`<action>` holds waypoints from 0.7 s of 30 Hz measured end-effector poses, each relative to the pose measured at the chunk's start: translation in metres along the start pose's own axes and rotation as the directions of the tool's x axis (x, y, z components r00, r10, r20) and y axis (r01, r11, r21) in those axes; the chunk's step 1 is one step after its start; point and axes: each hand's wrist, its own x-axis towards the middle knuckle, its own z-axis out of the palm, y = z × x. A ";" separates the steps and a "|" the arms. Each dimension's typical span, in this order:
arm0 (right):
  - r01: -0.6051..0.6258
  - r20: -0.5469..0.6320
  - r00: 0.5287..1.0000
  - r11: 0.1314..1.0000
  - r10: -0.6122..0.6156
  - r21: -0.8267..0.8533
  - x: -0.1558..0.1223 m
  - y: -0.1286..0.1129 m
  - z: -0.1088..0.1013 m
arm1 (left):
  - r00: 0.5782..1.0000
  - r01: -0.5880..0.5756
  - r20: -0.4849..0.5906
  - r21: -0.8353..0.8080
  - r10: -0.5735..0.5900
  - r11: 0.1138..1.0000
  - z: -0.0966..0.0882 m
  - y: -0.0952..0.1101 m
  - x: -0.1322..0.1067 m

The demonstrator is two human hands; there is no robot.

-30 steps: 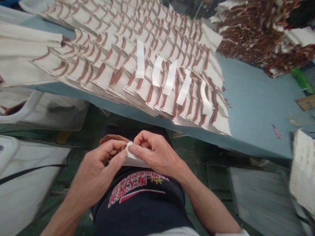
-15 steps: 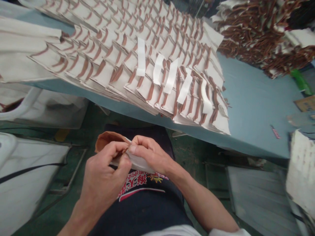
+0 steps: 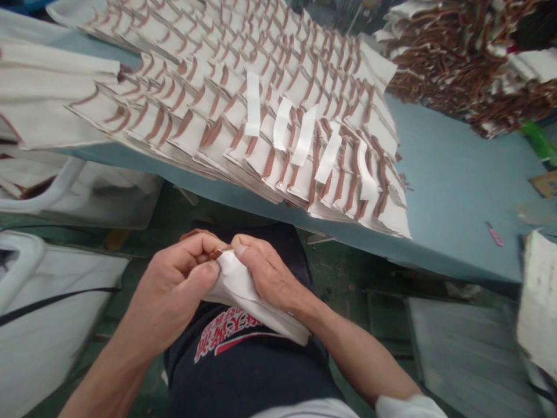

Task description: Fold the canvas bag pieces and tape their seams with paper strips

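Note:
Low over my lap, both hands grip one piece of white fabric [image 3: 243, 284] with brown edging. My left hand [image 3: 183, 278] pinches the brown part between thumb and fingers at the piece's upper left end. Close beside it, my right hand [image 3: 265, 270] has its thumb and fingers closed on the upper edge. The white cloth hangs from between the hands down to the right, under my right wrist. Most of the brown part is hidden behind my left fingers.
Ahead, a blue-covered table [image 3: 456, 191] bears rows of overlapping white pieces with brown edges [image 3: 209, 133]. White paper strips [image 3: 328, 154] lie on them. A brown-and-white heap [image 3: 456, 64] stands at the back right. White plastic bins [image 3: 56, 313] are on my left.
The piece has turned in my hands: the brown flap that stood up at the left is now mostly hidden, and more white cloth shows. My left hand has shifted slightly left.

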 end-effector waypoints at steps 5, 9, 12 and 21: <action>0.049 -0.113 0.991 0.981 -0.072 -0.188 -0.009 -0.004 -0.019 | 0.999 -0.043 -0.005 0.043 0.044 0.998 -0.009 0.018 0.001; 0.221 -0.085 0.962 0.919 -0.261 -0.326 -0.013 -0.024 -0.037 | 0.998 -0.061 0.023 0.147 0.058 0.987 -0.012 0.039 0.002; 0.370 0.066 0.925 0.848 -0.374 -0.380 -0.009 -0.044 -0.041 | 0.996 -0.079 0.049 0.192 0.071 0.978 -0.013 0.048 0.002; 0.524 0.410 0.843 0.703 -0.348 -0.481 0.024 -0.054 -0.040 | 0.986 -0.145 0.117 0.279 0.116 0.949 -0.010 0.045 -0.004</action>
